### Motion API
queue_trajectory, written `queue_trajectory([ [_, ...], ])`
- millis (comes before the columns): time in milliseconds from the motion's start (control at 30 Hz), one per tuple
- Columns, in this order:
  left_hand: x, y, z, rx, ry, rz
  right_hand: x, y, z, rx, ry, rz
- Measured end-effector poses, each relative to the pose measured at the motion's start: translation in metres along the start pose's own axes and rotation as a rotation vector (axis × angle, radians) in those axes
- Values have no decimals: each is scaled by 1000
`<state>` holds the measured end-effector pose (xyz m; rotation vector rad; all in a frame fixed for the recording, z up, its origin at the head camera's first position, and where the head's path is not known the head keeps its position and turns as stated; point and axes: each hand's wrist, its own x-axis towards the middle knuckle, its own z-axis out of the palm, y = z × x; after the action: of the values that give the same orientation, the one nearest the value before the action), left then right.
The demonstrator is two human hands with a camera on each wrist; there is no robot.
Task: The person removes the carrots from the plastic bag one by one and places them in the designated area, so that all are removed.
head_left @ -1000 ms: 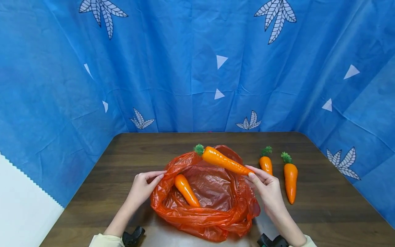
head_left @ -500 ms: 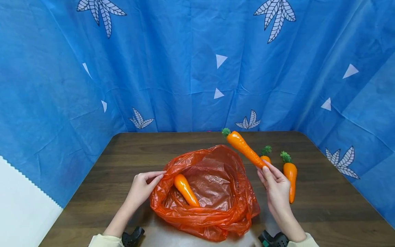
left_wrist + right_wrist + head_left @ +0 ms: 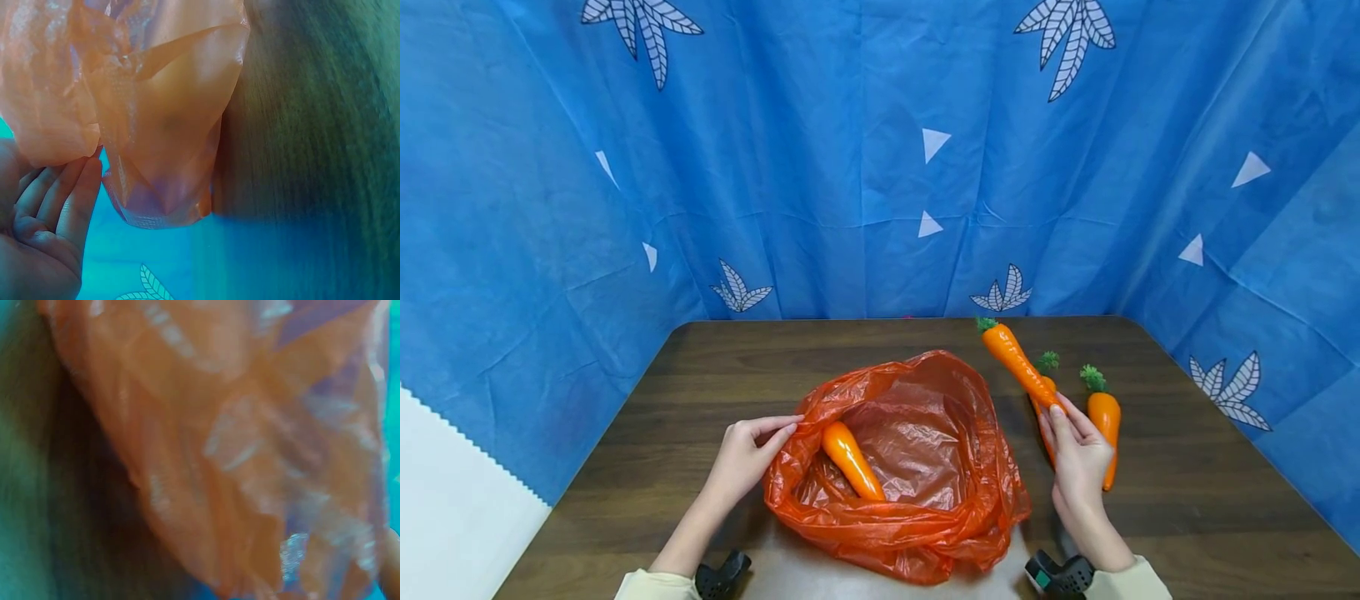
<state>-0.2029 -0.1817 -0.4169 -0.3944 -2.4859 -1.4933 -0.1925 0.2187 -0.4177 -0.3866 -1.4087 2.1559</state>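
An orange-red plastic bag (image 3: 902,533) lies with its mouth spread wide, and one glossy carrot (image 3: 852,461) rests inside. My left hand (image 3: 743,462) pinches the bag's left rim between thumb and fingers; the left wrist view also shows that hand (image 3: 53,225) at the film. Right of the bag, my right hand (image 3: 1081,467) grips another carrot (image 3: 1017,360) near its thin end, green top pointing away to the upper left. Beneath it, partly hidden by the held one and the hand, is a second loose carrot (image 3: 1043,433). The right wrist view is blurred and filled mostly by the bag (image 3: 206,437).
A further carrot (image 3: 1105,412) lies to the right, its middle partly behind my right hand. Dark wood-grain tabletop (image 3: 1210,492) surrounds these things. Blue leaf-patterned curtains (image 3: 820,167) hang around the back and sides. Something white (image 3: 452,492) with a zigzag edge is at far left.
My right hand has carried its carrot from above the bag's mouth to the right, beside the loose carrots. The left hand stays at the bag's rim.
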Motion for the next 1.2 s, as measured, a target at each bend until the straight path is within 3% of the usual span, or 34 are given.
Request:
queue_trajectory([
  [267,0,-1,0,14,8,21,-1,14,0,-85,-19,0],
  [567,1,-2,-1,-7,-2,14,-5,28,-2,-233,-20,62],
  [867,1,-4,0,4,-7,-14,-7,37,-6,-265,-19,105],
  [1200,0,-4,0,18,4,11,-14,34,-13,-265,-21,134],
])
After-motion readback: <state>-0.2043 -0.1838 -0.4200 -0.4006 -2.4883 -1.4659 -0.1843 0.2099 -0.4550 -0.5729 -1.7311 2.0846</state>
